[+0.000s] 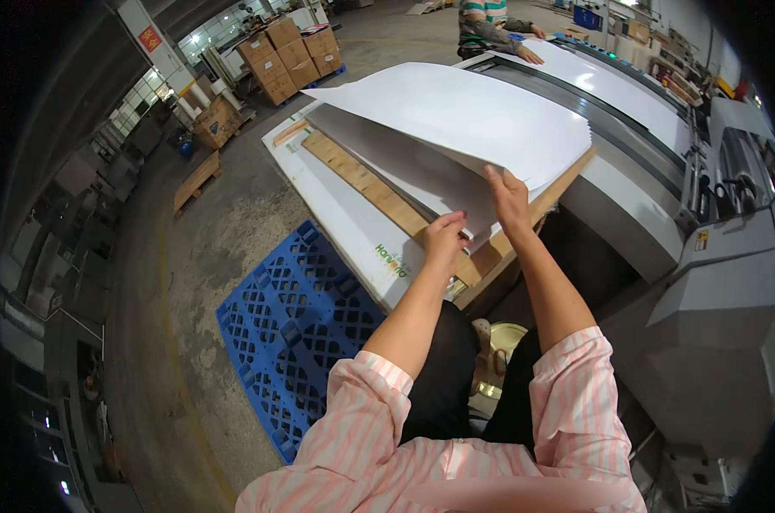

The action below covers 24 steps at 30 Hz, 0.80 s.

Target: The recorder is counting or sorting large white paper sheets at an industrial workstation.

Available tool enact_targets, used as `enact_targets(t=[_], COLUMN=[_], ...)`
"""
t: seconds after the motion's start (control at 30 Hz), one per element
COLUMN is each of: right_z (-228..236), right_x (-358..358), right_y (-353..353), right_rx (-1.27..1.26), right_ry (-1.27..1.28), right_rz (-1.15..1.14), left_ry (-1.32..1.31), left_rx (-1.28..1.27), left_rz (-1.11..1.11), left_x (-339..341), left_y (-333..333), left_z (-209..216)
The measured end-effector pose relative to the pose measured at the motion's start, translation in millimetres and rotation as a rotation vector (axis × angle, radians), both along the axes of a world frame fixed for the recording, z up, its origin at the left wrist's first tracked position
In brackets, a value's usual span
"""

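A stack of large white sheets (456, 107) lies on a table with a wooden edge board, its near part lifted and bowed up. My right hand (513, 203) grips the raised sheets by their near edge, thumb on top and the other fingers mostly hidden. Lower down, my left hand (444, 243) pinches the near corner of the lower sheets (413, 175), just above the wooden strip (353, 171). A gap shows between the lifted sheets and those below.
A blue plastic pallet (297, 316) lies on the floor at left. The grey machine (712, 333) stands close on my right. Across its far side, a co-worker's hand (530, 54) rests on another white sheet (592, 77). Cardboard boxes (289, 60) are stacked at the back.
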State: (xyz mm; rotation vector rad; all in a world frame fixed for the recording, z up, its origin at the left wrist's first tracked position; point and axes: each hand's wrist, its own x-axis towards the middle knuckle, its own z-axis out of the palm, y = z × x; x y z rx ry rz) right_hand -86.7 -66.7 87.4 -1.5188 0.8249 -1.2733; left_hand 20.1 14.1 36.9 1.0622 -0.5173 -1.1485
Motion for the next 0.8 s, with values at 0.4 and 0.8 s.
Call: enact_targets(t=[0.4,0.8], right_z=[-1,-6], right_x=[-11,-15], right_y=[18,19], right_rx=[-0.865,-0.882], right_ry=[0.721,0.874], right_rz=[0.042,-0.014], left_ry=[0.123,0.203], left_rx=[-0.005,-0.050], left_rz=[0.183,0.129], left_x=[-1,11], left_y=[6,2], left_z=[19,6])
